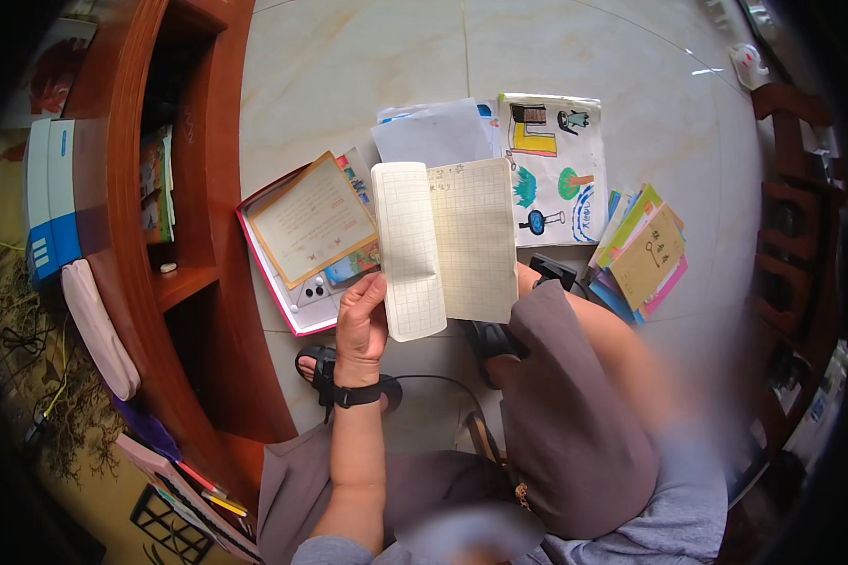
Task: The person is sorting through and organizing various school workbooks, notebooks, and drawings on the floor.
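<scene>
An open exercise book (473, 247) with grid-ruled pages is held up before me, with some handwriting near the top of its right page. My left hand (362, 318) grips its lower left edge between thumb and fingers; a black strap is round the wrist. My right hand (528, 277) is at the book's lower right edge, mostly hidden behind the book and my raised knee. Behind the book lie white papers (431, 134) and a sheet with coloured drawings (586, 152). To the left, a gold-bordered printed sheet (311, 219) rests over a shallow red-edged box (272, 296).
A fanned pile of booklets (646, 258) lies on the tiled floor at the right. The reddish wooden cabinet (233, 212) on the left has open shelves holding books (159, 187). A pink pencil case (101, 330) and blue-and-white boxes (53, 198) stand on top. Wooden furniture (791, 205) borders the right.
</scene>
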Demonstrator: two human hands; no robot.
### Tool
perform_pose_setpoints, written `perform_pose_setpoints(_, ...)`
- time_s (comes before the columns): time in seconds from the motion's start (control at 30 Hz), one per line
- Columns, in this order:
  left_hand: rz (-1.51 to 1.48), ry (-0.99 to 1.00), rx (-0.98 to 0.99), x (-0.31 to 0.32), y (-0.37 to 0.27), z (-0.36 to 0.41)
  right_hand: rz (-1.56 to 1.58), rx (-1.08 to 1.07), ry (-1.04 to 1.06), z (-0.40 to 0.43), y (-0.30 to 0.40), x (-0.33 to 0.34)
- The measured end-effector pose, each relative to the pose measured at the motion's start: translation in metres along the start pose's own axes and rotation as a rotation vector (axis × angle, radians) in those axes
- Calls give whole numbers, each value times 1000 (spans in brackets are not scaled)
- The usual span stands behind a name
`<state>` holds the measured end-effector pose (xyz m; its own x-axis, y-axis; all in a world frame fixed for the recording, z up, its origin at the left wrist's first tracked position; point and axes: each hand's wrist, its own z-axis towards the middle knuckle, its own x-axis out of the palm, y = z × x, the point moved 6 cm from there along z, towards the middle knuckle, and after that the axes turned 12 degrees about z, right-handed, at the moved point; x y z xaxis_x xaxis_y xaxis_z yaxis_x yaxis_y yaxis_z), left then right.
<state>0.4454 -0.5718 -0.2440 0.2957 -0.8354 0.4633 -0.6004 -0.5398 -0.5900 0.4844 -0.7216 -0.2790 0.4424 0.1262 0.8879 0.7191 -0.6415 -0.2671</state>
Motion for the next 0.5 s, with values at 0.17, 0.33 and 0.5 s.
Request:
perform_pose_setpoints(0.17,29,-13,-28,-4,-6,-3,-10,-6,-13,-3,1,1)
perform_pose_setpoints(0.33,115,-83,11,-5,-13,-5,-18,-9,-25,-3,1,1)
perform_pose_setpoints(0.5,108,-76,52,-17,-18,-5,-22,-14,-32,-5,1,1)
